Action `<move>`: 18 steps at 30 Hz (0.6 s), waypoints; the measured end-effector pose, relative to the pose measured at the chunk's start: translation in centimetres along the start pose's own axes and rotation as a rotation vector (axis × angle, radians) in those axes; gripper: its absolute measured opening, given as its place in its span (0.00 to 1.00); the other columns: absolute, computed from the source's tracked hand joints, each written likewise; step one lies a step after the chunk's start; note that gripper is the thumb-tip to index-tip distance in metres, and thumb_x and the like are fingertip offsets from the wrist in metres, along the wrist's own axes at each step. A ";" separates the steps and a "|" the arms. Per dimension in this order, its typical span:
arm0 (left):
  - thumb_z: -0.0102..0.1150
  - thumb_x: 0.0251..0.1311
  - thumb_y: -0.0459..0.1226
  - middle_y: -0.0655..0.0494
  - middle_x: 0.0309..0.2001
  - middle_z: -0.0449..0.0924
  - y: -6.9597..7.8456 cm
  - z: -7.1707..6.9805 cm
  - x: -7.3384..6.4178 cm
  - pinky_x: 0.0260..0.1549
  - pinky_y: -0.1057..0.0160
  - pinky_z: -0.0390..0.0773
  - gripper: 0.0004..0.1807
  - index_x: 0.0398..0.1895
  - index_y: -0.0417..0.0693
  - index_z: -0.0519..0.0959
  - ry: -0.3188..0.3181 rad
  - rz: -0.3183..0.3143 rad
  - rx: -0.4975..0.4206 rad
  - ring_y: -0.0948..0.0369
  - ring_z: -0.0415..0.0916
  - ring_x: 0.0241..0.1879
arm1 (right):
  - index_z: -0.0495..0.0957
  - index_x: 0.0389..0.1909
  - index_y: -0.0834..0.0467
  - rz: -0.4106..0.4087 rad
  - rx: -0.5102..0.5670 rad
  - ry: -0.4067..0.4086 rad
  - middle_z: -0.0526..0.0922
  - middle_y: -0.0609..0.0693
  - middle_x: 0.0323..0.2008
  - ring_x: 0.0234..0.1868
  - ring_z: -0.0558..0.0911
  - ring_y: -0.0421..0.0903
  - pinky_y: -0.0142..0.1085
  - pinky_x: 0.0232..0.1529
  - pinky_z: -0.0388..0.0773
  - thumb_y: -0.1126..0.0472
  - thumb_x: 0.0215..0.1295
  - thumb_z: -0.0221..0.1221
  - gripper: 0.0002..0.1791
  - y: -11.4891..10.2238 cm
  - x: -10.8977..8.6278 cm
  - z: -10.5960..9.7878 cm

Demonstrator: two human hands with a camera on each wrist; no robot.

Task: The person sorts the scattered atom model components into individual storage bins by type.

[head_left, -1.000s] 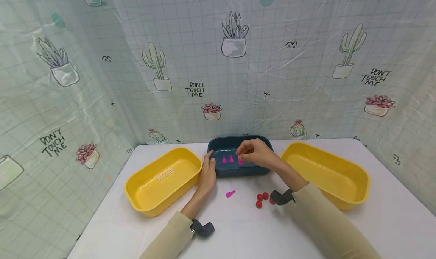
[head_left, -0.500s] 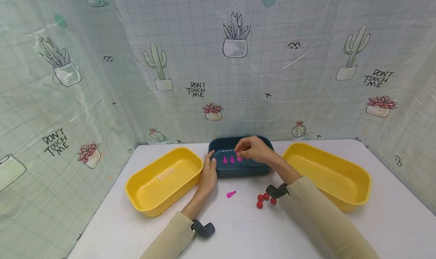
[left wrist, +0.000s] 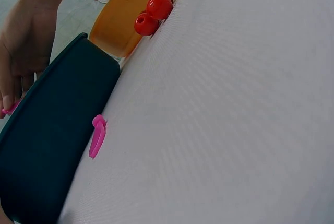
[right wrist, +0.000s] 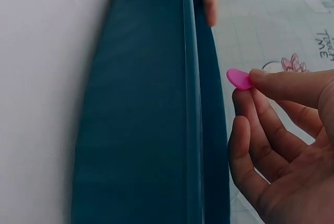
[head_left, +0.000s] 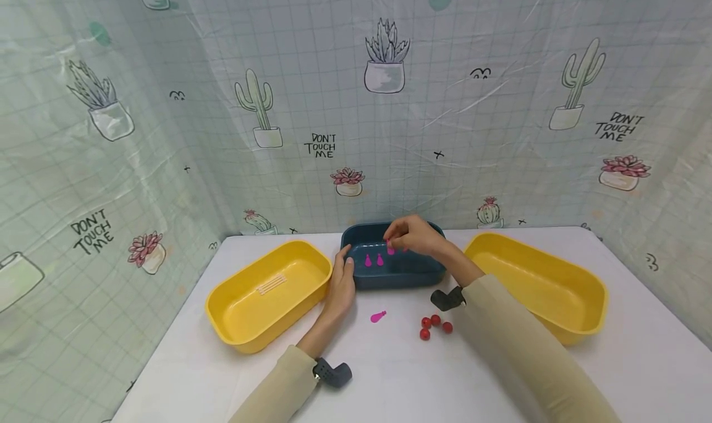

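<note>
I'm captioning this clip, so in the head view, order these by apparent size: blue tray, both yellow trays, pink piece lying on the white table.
1. Left yellow tray and right yellow tray: too alike to rank
2. Blue tray
3. Pink piece

There are two yellow oblong open bins [head_left: 247, 308] with rounded corners, one dark blue rectangular open bin [head_left: 397, 281], four small flat pink bulb-shaped pieces [head_left: 376, 317], four shiny red round beads [head_left: 425, 334] and several thin pale sticks [head_left: 271, 285], too small to count
</note>
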State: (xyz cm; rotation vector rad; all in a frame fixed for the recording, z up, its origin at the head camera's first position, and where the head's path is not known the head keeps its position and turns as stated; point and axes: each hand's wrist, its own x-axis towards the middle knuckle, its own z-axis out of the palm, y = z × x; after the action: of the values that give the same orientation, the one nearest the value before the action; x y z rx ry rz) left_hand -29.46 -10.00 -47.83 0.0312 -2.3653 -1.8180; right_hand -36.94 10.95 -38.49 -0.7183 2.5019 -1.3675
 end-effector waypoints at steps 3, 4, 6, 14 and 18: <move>0.34 0.83 0.51 0.53 0.83 0.53 0.0 0.0 0.0 0.79 0.39 0.54 0.27 0.81 0.62 0.57 0.000 0.002 -0.005 0.48 0.53 0.81 | 0.82 0.49 0.71 0.018 0.012 0.002 0.89 0.59 0.38 0.35 0.85 0.46 0.44 0.40 0.84 0.69 0.69 0.62 0.12 0.4 0.4 -0.1; 0.34 0.83 0.50 0.53 0.83 0.53 0.0 0.0 0.0 0.79 0.39 0.54 0.27 0.81 0.62 0.57 0.000 0.002 -0.007 0.48 0.53 0.81 | 0.82 0.49 0.71 0.023 0.017 0.002 0.89 0.59 0.38 0.35 0.85 0.46 0.43 0.40 0.84 0.69 0.68 0.62 0.12 0.5 0.6 -0.1; 0.34 0.83 0.49 0.53 0.83 0.53 0.0 0.0 0.0 0.79 0.38 0.54 0.26 0.81 0.62 0.57 -0.001 0.001 -0.009 0.48 0.53 0.81 | 0.82 0.48 0.71 0.032 0.021 0.004 0.89 0.58 0.37 0.35 0.85 0.45 0.41 0.38 0.83 0.69 0.68 0.63 0.12 0.9 0.8 0.0; 0.33 0.84 0.46 0.52 0.83 0.53 0.0 0.0 0.0 0.79 0.39 0.52 0.26 0.81 0.59 0.57 -0.007 0.013 -0.015 0.48 0.53 0.81 | 0.82 0.49 0.72 0.088 0.012 0.011 0.90 0.61 0.41 0.36 0.85 0.45 0.42 0.39 0.84 0.69 0.68 0.64 0.13 2.3 1.6 0.4; 0.34 0.84 0.46 0.52 0.83 0.54 0.1 0.0 0.0 0.79 0.39 0.52 0.26 0.81 0.58 0.58 -0.001 0.007 -0.017 0.48 0.54 0.81 | 0.82 0.50 0.71 0.122 0.013 0.014 0.90 0.61 0.42 0.38 0.86 0.45 0.42 0.40 0.85 0.68 0.68 0.63 0.13 2.9 1.7 0.4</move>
State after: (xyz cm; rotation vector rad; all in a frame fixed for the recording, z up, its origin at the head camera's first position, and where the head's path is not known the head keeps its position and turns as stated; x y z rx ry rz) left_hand -29.44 -9.93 -47.78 0.0204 -2.3468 -1.8355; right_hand -39.12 11.12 -41.03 -0.5459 2.5003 -1.3495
